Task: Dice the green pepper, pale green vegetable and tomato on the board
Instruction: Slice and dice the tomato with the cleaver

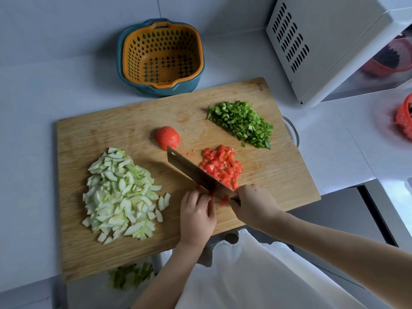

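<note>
On the wooden cutting board (pixel 133 126) lie a pile of diced green pepper (pixel 242 123) at the back right, a heap of sliced pale green vegetable (pixel 121 195) at the left, and diced tomato (pixel 221 166) in the middle. A tomato half (pixel 167 136) sits cut side down behind the blade tip. My right hand (pixel 254 204) grips the handle of a cleaver (pixel 196 172), whose blade slants across the board. My left hand (pixel 197 216) has its fingers curled against the blade near the heel, touching small red tomato bits there.
An orange colander inside a blue bowl (pixel 161 56) stands behind the board. A white microwave (pixel 334 41) is at the back right, with an orange basket (pixel 404 117) beside it. A glass dish rim (pixel 292 130) peeks out under the board's right edge. Green peelings (pixel 130 276) lie below the front edge.
</note>
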{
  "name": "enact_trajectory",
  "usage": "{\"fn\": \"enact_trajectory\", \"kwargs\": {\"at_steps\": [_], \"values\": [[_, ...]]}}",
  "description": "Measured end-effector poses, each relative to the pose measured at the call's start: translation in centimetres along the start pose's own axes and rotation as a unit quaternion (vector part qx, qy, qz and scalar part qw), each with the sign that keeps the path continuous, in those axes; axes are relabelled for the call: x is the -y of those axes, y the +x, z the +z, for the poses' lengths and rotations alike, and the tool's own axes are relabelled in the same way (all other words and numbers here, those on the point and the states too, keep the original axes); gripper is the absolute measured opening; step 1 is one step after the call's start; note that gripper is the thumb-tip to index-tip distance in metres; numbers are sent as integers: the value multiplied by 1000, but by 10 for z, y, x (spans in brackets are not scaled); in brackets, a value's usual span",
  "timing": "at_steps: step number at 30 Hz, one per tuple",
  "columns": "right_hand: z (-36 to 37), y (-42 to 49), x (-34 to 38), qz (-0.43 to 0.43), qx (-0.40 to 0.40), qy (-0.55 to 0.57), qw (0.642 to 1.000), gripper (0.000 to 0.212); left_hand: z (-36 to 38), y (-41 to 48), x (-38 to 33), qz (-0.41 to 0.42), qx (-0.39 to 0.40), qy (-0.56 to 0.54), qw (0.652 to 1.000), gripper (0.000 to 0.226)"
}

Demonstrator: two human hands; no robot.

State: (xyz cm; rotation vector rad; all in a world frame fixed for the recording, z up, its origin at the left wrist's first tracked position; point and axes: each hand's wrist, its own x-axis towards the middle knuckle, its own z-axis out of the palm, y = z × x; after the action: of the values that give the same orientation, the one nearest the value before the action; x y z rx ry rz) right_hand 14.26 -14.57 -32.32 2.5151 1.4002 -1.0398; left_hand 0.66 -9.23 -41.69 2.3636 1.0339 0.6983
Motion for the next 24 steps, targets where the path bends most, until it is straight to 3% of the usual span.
{"fn": "enact_trajectory", "kwargs": {"at_steps": [2, 8, 12, 15, 18, 20, 22, 24], "values": [[-2, 5, 0, 10, 2, 23, 1000, 35, 0, -1, 1, 2, 2, 5, 1000, 12], [-10, 16, 5, 4, -15, 125, 992, 24, -1, 1, 6, 29, 14, 13, 999, 7], [-30, 3, -5, 12, -61, 115, 991, 31, -4, 18, 4, 27, 23, 14, 999, 10], [-44, -7, -16, 24, -56, 182, 981, 37, -3, 32, -4, 15, 14, -4, 1000, 12], [-47, -8, -24, 58, -40, 280, 957, 36, -7, 33, -12, 6, -14, -62, 998, 8], [-47, -8, -26, 86, -24, 356, 930, 34, -9, 32, -18, 12, -22, -103, 994, 19], [-45, -9, -26, 101, -2, 413, 905, 33, -5, 37, -23, 38, -17, -113, 993, 28], [-45, -11, -24, 110, 18, 446, 888, 28, 1, 46, -28, 66, -9, -111, 992, 23]]}}
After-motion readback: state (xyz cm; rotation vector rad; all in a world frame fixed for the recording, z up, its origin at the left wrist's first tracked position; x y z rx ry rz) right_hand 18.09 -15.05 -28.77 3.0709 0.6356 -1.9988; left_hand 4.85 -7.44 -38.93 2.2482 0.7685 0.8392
